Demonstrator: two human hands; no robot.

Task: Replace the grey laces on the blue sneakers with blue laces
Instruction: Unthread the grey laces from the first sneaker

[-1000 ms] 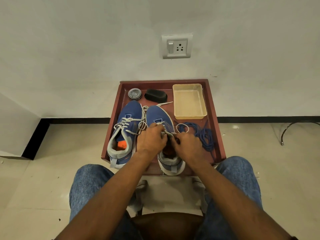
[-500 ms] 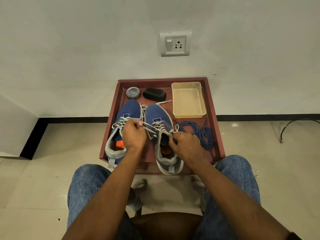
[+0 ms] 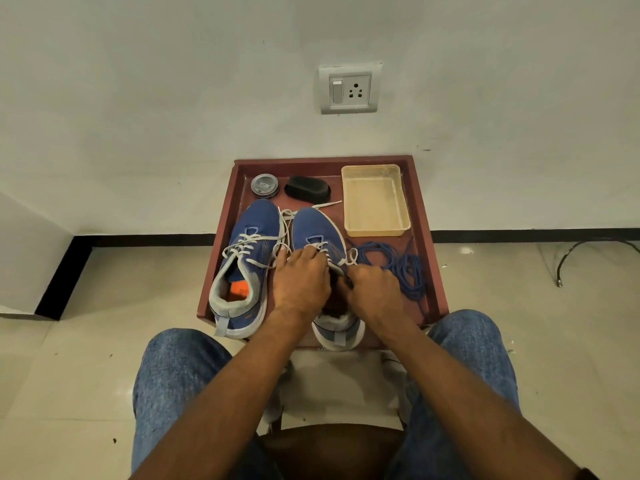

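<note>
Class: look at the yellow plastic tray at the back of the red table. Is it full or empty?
Empty. The yellow tray shows only its bare pale floor and walls; the blue laces lie coiled outside it, nearer the person.

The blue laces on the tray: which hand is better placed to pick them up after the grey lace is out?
Probably the right hand. The blue laces lie just beside it, right of the shoe; the left hand would have to cross over.

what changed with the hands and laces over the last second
The left hand, out over the gap between the shoes half a second ago pulling grey lace, moved back right onto the right sneaker. The right hand stayed at the grey lace. Left sneaker, blue laces and tray unchanged.
</note>
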